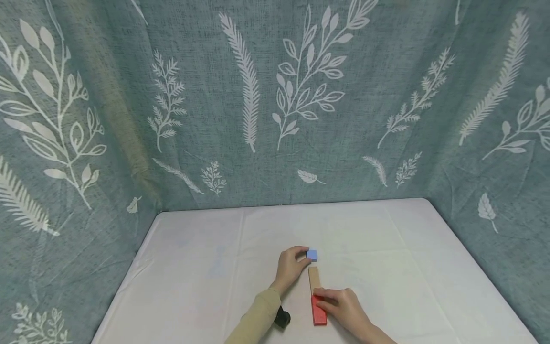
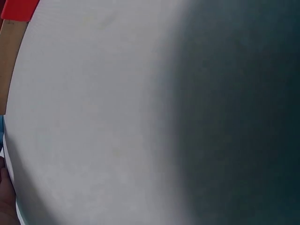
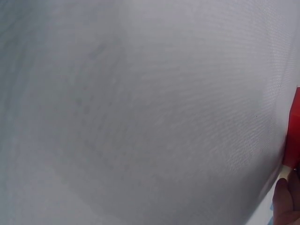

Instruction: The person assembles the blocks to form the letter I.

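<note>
In the head view a small blue block [image 1: 312,255] lies at the far end of a row of blocks, and my left hand [image 1: 290,268] pinches it between thumb and forefinger. Nearer me are a plain wooden block [image 1: 314,279] and a red block [image 1: 319,315], laid end to end. My right hand [image 1: 347,308] grips the red block close to where it meets the wooden one. A small gap separates the blue block from the wood. The left wrist view catches the wooden block [image 2: 10,61] at its edge; the right wrist view catches the red block [image 3: 294,136].
A white cloth [image 1: 193,267] covers the table. Green curtain [image 1: 266,177] with white leaf prints stands behind and along both sides. A small black object [image 1: 282,317] sits by the left sleeve, partly hidden.
</note>
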Available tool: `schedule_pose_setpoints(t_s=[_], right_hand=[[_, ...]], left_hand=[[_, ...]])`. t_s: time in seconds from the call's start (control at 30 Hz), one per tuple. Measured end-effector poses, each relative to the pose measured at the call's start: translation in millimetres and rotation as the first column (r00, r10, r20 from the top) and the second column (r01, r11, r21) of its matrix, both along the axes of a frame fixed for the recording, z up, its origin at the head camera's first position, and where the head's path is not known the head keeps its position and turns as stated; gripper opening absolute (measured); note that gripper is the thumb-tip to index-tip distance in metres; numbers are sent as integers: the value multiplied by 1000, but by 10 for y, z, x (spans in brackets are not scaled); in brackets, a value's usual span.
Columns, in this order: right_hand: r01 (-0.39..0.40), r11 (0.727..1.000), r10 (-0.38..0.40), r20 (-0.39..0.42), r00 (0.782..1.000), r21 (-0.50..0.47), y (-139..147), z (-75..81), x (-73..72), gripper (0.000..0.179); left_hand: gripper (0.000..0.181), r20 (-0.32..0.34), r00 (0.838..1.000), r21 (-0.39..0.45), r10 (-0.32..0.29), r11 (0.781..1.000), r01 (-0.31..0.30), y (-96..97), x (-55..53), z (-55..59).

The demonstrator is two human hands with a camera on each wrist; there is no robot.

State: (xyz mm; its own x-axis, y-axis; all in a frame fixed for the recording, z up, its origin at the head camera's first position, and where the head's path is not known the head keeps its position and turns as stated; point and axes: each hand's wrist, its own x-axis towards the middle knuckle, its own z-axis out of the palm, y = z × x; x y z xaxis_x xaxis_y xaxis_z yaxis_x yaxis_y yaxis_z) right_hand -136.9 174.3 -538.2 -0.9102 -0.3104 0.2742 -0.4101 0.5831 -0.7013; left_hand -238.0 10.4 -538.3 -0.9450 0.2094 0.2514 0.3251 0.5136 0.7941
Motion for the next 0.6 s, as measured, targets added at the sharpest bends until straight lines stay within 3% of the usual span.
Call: schedule_pose_setpoints(t_s=[0.6], right_hand=[[5,1000,-5,29,1000,5,-8,4,-1,23]], left_hand=[[25,-18,1000,0,-7,1000,7,-13,2,-13]])
